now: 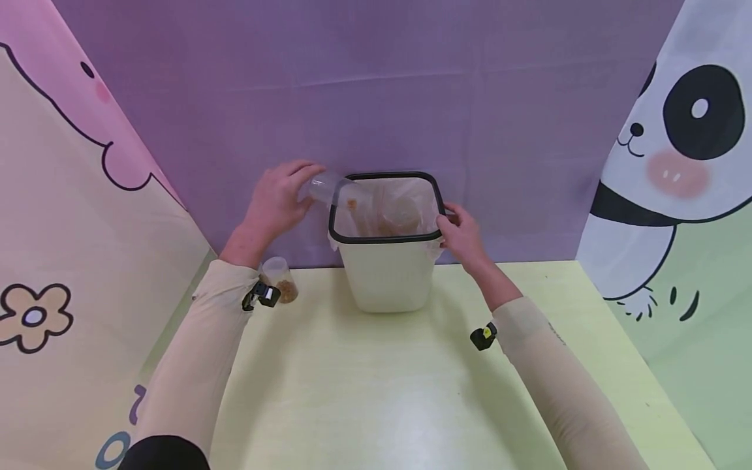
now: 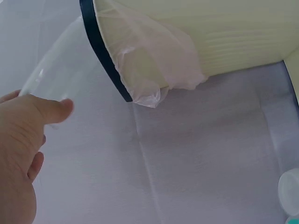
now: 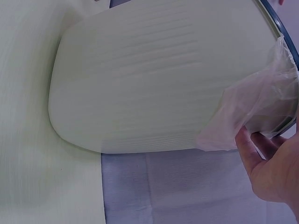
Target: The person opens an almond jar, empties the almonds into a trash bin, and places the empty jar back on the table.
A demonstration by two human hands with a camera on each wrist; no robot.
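Note:
My left hand [image 1: 282, 199] grips a clear plastic cup [image 1: 326, 187] tipped on its side, its mouth reaching over the left rim of a trash bin [image 1: 388, 277]. A few small brown bits [image 1: 351, 204] show near the cup's mouth. In the left wrist view, the thumb presses along the clear cup [image 2: 63, 60]. The bin is pale with a black rim [image 1: 388, 239] and stands upright. A thin translucent pinkish bag [image 1: 405, 196] lines it and folds over the rim. My right hand [image 1: 461, 236] holds the bin's right rim, with fingers below the bag's folded edge [image 3: 252, 102].
Behind my left wrist stands another clear cup [image 1: 276, 266] with brown bits at its bottom. The pale table [image 1: 376, 378] meets a purple backdrop [image 1: 376, 85] close behind the bin. Printed cartoon panels flank both sides, including a panda [image 1: 684, 189] on the right.

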